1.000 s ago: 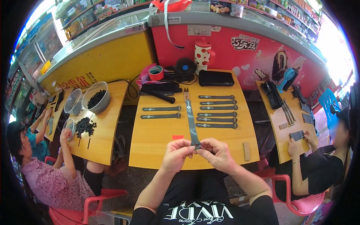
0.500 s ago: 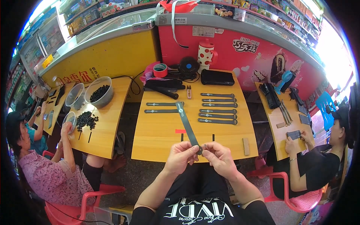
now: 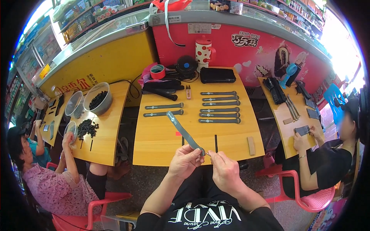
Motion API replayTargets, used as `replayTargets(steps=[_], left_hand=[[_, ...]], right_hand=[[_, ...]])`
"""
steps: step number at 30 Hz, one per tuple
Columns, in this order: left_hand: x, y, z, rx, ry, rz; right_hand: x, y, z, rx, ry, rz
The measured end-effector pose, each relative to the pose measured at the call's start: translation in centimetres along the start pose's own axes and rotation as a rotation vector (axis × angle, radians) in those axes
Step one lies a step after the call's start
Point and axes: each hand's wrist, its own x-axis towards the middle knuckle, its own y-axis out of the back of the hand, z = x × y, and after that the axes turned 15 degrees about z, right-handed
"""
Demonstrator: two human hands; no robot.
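A dark grey strap (image 3: 182, 130) with a pale printed mark slants up and left over the table's front part. My left hand (image 3: 183, 161) pinches it near its rounded lower end. Just right of that end, my right hand (image 3: 225, 169) is closed with fingertips pressed together; a thin, small thing seems to poke out toward the strap, too fine to name. Several similar straps (image 3: 219, 115) lie in a row at the right of the table, and a strap (image 3: 163, 112) lies with another at the left.
On my table (image 3: 154, 148) are a tan block (image 3: 251, 145), small thread snips (image 3: 188, 92), a black case (image 3: 218, 75), a fan (image 3: 186, 66) and red tape (image 3: 157, 71). A spotted tumbler (image 3: 203, 53) stands behind. People work at side tables; a tub (image 3: 104, 109) holds black pieces.
The strap has tipped further left in my left hand. My right hand has drawn slightly away from the strap's end, fingers still pinched. The whole view has shifted a little.
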Motion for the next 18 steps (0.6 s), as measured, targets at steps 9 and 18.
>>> replayTargets(steps=[9,18], left_hand=[[0.05,0.61,-0.48,0.024,-0.056,-0.019],[0.04,0.03,-0.65,0.162,-0.278,-0.052]], right_hand=[[-0.06,-0.35,0.44,0.034,-0.024,-0.014],[-0.17,0.09,0.49,-0.046,0.043,-0.072]])
